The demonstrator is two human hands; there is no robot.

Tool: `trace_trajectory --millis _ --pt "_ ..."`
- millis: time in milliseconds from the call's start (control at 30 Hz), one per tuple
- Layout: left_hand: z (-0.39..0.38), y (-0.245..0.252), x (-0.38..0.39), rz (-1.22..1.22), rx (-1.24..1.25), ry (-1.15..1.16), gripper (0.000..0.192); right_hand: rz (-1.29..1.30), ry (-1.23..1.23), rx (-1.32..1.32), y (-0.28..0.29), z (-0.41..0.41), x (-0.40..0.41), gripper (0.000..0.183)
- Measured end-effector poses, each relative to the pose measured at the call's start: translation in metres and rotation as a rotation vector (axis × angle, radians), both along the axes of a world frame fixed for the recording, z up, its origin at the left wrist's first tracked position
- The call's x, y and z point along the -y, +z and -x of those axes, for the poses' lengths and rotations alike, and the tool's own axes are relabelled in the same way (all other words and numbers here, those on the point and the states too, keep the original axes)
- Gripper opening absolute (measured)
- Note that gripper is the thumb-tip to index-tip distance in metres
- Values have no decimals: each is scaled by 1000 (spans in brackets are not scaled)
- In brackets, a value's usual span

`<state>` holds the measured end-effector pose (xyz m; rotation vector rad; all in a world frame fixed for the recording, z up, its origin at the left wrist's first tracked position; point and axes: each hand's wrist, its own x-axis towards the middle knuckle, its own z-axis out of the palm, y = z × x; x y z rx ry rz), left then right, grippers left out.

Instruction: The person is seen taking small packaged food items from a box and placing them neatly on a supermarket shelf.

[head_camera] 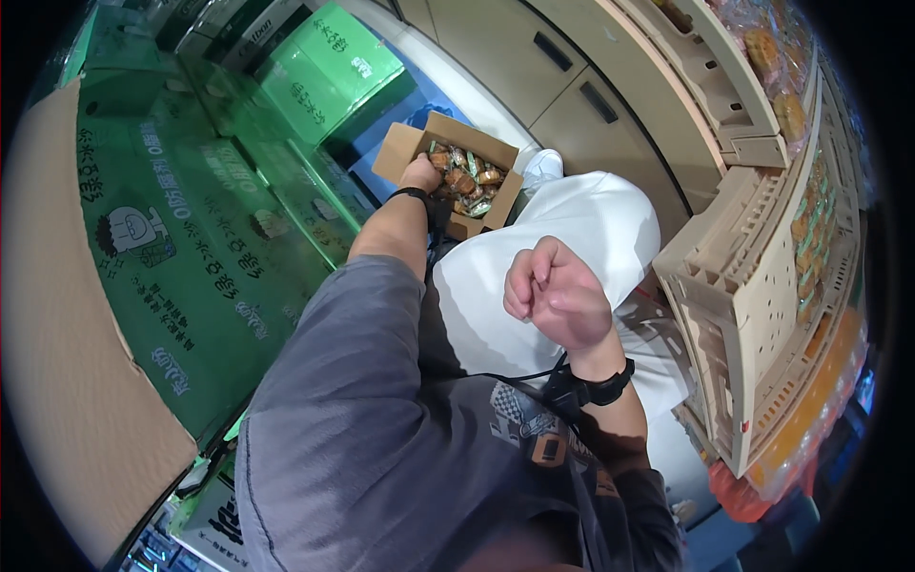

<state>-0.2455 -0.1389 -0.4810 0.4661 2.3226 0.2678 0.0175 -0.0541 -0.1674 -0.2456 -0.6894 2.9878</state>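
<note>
An opened cardboard box (pixel 466 227) with its flaps spread holds several small brown baked goods (pixel 465 182) in clear wrappers with green markings. My left hand (pixel 422 174) is at the left rim of this box, right beside the wrapped pieces. Its fingertips are partly hidden, so whether they grip the box wall or a piece is unclear. Over my white-trousered leg (pixel 500 286), my right hand (pixel 559 292) is raised palm up, fingers loosely curled, with nothing in it. Black bands circle both wrists.
Large green printed cartons (pixel 207 236) are stacked along the left, and a brown carton flap (pixel 78 322) juts out nearby. Beige drawers (pixel 572 86) line the far side. Beige plastic crates (pixel 722 307) with packaged goods (pixel 815 243) rise at right.
</note>
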Motion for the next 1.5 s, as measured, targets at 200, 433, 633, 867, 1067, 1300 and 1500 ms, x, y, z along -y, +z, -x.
trace_trajectory --millis 200,433,633,867,1067,1300,1500 --pt "-7 12 -12 227 -20 -141 33 125 15 -102 -9 6 -9 21" --pt "-8 -2 -8 382 -85 -365 29 112 84 -187 -12 9 -11 22" --pt "-2 30 -26 341 -73 -411 27 60 76 -71 -7 9 -9 28" --pt "28 66 -50 403 105 -571 17 35 62 -84 -4 6 -10 30" --pt "56 139 -84 -273 823 -33 7 -25 34 -97 -1 -3 -8 29" --pt "43 268 -122 -888 1131 -225 12 -175 -102 -75 21 -17 7 18" --pt "-28 373 -112 -1060 1143 -669 10 -1703 -753 125 95 -37 17 16"
